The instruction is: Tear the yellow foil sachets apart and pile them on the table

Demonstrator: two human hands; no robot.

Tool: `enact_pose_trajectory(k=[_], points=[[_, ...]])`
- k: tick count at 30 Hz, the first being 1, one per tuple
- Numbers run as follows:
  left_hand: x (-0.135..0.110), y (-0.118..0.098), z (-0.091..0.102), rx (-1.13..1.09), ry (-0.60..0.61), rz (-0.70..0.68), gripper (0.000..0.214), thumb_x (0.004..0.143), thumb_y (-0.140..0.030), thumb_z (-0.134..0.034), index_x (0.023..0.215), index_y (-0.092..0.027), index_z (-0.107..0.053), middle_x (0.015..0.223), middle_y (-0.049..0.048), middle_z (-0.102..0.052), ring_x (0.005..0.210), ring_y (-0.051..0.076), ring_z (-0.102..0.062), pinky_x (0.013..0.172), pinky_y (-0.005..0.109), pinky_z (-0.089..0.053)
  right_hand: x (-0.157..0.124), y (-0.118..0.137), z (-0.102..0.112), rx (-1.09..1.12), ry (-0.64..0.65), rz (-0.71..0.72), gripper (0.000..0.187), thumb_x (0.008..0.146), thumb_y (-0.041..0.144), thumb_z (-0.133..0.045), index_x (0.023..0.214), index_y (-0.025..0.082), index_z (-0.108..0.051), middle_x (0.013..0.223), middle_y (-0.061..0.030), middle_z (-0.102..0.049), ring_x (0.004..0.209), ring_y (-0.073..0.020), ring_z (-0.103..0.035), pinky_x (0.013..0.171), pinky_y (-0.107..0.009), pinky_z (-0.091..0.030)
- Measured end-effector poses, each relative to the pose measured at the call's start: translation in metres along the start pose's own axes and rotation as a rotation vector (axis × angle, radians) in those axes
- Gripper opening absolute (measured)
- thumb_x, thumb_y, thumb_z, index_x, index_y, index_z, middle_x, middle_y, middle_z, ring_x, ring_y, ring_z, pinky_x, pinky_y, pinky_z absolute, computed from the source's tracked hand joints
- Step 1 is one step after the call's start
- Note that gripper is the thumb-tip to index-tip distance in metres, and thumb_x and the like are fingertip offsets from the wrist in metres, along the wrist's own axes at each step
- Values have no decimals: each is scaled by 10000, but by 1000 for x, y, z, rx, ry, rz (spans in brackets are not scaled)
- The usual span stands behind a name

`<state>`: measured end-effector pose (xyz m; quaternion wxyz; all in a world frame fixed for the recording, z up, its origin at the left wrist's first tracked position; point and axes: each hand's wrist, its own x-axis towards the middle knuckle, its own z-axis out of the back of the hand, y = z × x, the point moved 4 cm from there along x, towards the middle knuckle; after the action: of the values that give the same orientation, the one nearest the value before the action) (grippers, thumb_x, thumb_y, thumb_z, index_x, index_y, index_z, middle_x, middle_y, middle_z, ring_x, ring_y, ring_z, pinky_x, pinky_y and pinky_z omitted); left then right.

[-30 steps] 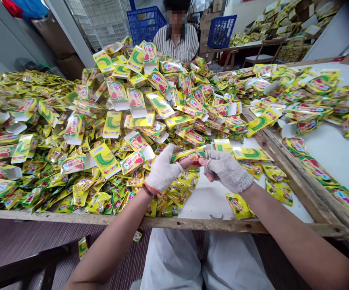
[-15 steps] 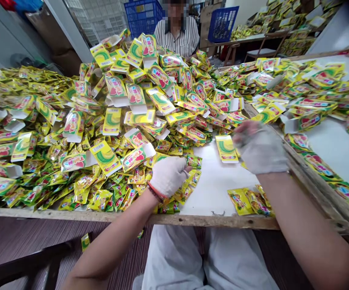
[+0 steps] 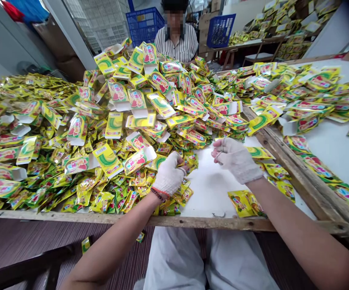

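My left hand [image 3: 168,176], in a white glove, rests at the edge of a heap of small yellow sachets [image 3: 102,197], its fingers closed round one of the sachets [image 3: 184,160]. My right hand [image 3: 236,158], also gloved, hovers over the bare white tabletop [image 3: 213,187] with its fingers loosely curled and apart, holding nothing. A flat yellow-green carton [image 3: 260,152] lies just behind and right of this hand. A few more sachets [image 3: 241,201] lie beside my right forearm.
A big mound of yellow-green cartons [image 3: 138,96] fills the table's middle and left. The wooden rim [image 3: 192,221] runs along the near edge. A second table [image 3: 334,149] with more cartons adjoins on the right. A person in a striped shirt [image 3: 177,40] sits opposite, blue crates [image 3: 144,24] behind.
One second ago both hands held a carton between them. The right hand carried it off to the right and came back with nothing in it; the left hand dropped onto the sachets and closed.
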<state>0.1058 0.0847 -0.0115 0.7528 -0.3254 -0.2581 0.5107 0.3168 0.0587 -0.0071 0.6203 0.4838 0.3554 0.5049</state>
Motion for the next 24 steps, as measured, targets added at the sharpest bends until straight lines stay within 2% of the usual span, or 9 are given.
enact_pose_trajectory(k=[2, 4, 9, 12, 15, 17, 21, 22, 24], points=[[3, 6, 1, -329, 45, 71, 248, 812, -334, -626, 976, -217, -482, 741, -42, -586, 535, 86, -547, 529, 214, -456, -2, 4, 4, 55, -1, 28, 289, 736, 344, -621, 957, 206, -499, 733, 9, -591, 586, -141, -564, 549, -268, -422], [6, 7, 5, -528, 53, 125, 278, 793, -359, -648, 942, -213, -465, 715, -57, -564, 482, 70, -539, 465, 189, -434, -1, 2, -3, -104, -3, 49, 208, 774, 354, -588, 905, 203, -531, 742, -14, -599, 609, -151, -564, 585, -287, -428], [10, 5, 25, -616, -123, 118, 287, 789, -379, -650, 769, -197, -428, 628, -74, -474, 473, 51, -533, 434, 143, -407, 7, -9, -46, -696, 60, 131, 287, 802, 460, -596, 920, 199, -609, 879, -116, -621, 771, -238, -589, 672, -344, -424], [11, 7, 27, -690, -103, 145, 286, 796, -393, -636, 784, -193, -431, 719, -56, -505, 454, 37, -528, 406, 140, -408, 11, -10, -54, -793, 99, 185, 320, 747, 464, -663, 929, 205, -615, 1017, -144, -609, 852, -257, -593, 698, -346, -433], [11, 9, 20, -803, -62, 201, 315, 766, -372, -675, 838, -203, -419, 817, -49, -503, 514, 55, -604, 453, 163, -488, 10, -9, -42, -692, 186, 127, 233, 729, 403, -677, 727, 204, -555, 787, -66, -612, 747, -211, -587, 662, -323, -439], [11, 10, 15, -872, -62, 224, 343, 748, -341, -701, 857, -209, -403, 842, -52, -495, 577, 72, -647, 519, 191, -542, 6, -8, -33, -477, 207, 35, 259, 763, 410, -640, 683, 210, -496, 621, -6, -555, 613, -167, -568, 578, -293, -440], [8, 7, 3, -968, -18, 263, 377, 738, -327, -726, 876, -213, -394, 894, -31, -550, 663, 103, -688, 600, 241, -587, -5, 3, -30, 226, 74, -64, 382, 698, 498, -701, 769, 226, -443, 607, 48, -533, 534, -142, -590, 474, -256, -463], [7, 5, 1, -984, 19, 258, 385, 740, -347, -730, 881, -213, -398, 908, -20, -571, 682, 114, -694, 612, 253, -592, -7, 6, -33, 298, 42, -62, 415, 666, 504, -730, 768, 225, -441, 612, 50, -535, 539, -143, -599, 472, -255, -470], [5, 0, -3, -994, 98, 225, 409, 738, -400, -740, 892, -209, -414, 948, 9, -610, 711, 134, -702, 630, 276, -597, -10, 10, -40, 254, 19, -60, 414, 655, 502, -745, 743, 218, -456, 591, 45, -540, 525, -140, -591, 465, -250, -461]])
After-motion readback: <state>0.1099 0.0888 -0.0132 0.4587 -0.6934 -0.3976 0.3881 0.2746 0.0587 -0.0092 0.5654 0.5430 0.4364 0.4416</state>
